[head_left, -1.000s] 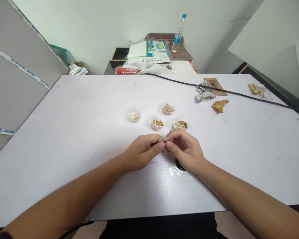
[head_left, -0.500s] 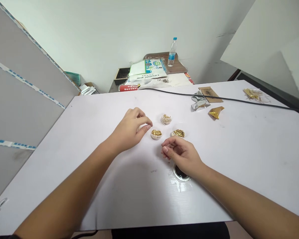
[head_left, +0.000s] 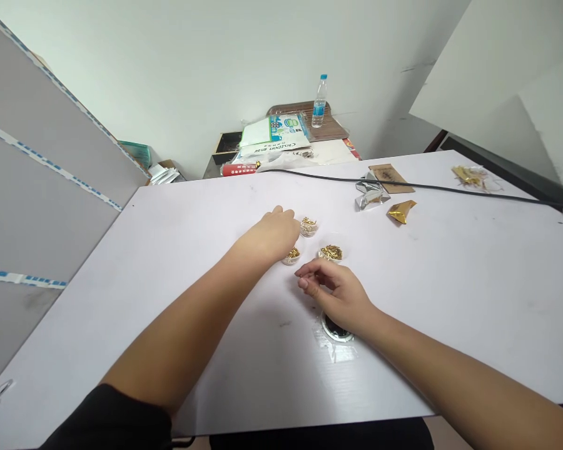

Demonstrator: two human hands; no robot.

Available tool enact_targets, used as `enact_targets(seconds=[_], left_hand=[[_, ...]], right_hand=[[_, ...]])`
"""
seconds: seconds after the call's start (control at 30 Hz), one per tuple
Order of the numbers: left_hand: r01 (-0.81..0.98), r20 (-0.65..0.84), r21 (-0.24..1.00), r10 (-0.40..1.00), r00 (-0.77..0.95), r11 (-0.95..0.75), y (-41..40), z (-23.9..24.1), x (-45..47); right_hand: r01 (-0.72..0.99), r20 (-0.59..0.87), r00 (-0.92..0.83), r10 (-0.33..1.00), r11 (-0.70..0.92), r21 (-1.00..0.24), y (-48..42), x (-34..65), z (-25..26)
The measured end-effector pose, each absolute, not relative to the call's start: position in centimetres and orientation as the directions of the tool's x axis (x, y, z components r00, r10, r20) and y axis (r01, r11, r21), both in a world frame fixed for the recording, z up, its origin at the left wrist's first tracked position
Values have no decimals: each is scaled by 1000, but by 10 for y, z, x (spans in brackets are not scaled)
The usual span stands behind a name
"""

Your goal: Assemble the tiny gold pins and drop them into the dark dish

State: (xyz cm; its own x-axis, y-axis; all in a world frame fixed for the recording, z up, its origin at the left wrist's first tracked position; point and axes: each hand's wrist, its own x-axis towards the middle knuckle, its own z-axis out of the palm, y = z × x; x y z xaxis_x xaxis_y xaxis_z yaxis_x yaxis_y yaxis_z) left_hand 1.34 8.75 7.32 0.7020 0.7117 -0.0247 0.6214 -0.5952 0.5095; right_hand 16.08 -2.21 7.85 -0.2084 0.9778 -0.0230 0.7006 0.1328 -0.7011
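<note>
My left hand (head_left: 278, 234) is back-up between two small clear cups. Its fingertips are hidden behind the hand, beside the far cup (head_left: 308, 227), which holds small gold-coloured pieces. It partly covers the near cup (head_left: 291, 256) of similar gold pieces. My right hand (head_left: 335, 290) hovers with curled fingers, thumb and forefinger drawn close together; whatever lies between them is too small to make out. Just beyond it stands a third clear cup (head_left: 331, 252) with gold pieces. A dark round disc with a silver rim (head_left: 336, 327) lies partly under the right hand.
A black cable (head_left: 328, 179) crosses the back of the white table (head_left: 206, 225). Gold wrapping (head_left: 401, 212), silver wrapping (head_left: 371, 199), a brown packet (head_left: 390, 179) and a bag of yellowish bits (head_left: 471, 177) lie at the right rear. Behind stands a water bottle (head_left: 319, 103).
My left hand has moved right and forward, from left of the near cup to the far cup, turning its back towards me. My right hand stays almost in place.
</note>
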Motion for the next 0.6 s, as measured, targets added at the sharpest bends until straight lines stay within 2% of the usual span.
enact_targets(seconds=[0.47, 0.6], left_hand=[[667, -135, 421, 685, 716, -615, 89, 84, 16], [655, -93, 409, 685, 722, -635, 93, 80, 9]], right_hand=[[703, -22, -222, 975, 145, -696, -21, 162, 78], [701, -11, -211, 977, 144, -698, -21, 163, 77]])
